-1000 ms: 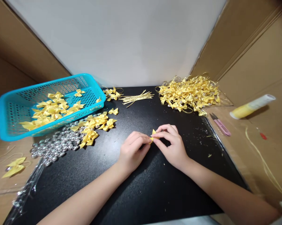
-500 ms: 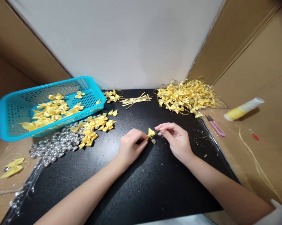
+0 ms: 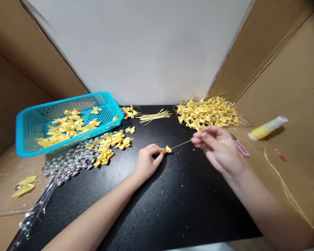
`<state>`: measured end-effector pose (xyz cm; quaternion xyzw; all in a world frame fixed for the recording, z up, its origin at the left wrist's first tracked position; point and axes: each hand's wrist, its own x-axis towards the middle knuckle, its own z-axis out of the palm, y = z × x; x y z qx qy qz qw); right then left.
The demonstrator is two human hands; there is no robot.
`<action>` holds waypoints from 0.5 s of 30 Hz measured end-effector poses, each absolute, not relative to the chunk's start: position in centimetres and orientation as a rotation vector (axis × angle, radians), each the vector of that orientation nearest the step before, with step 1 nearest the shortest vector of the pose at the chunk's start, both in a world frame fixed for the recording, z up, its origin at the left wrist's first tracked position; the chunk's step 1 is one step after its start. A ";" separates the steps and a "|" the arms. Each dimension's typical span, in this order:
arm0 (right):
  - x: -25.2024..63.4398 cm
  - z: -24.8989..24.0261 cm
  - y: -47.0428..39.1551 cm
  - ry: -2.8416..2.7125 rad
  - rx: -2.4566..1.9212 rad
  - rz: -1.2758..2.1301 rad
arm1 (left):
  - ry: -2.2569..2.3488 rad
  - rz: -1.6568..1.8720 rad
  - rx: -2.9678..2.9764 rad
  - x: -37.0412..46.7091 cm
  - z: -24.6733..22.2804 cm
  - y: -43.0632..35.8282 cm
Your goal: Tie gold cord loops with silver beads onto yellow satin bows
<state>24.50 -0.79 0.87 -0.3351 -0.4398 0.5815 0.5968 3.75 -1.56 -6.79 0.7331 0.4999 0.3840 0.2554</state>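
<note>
Pinched between the thumb and fingers of my left hand [image 3: 149,158] is a small yellow ribbon bow [image 3: 168,149], low over the black tabletop. A thin gold cord [image 3: 181,143] runs taut from the bow up to the right. Its other end sits in the fingertips of my right hand [image 3: 217,146], which is raised and slightly blurred. The bead seen by the bow earlier does not show now; my left fingers cover part of the bow.
A blue basket [image 3: 23,139] of yellow bows stands at left, with silver beads [image 3: 70,162] and loose bows [image 3: 104,155] before it. Cut cords [image 3: 155,116] lie at the back, beside a heap of beaded bows [image 3: 206,113]. Pink snips [image 3: 242,148] and a yellow spool [image 3: 268,128] are right.
My right hand has moved right and up from the bow, drawing the cord out into a straight line. My left hand keeps its pinch on the bow. The view has shifted slightly.
</note>
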 end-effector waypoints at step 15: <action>23.7 2.2 4.5 -1.006 -0.849 1.172 | 0.882 1.021 1.085 5.0 -6.5 -2.4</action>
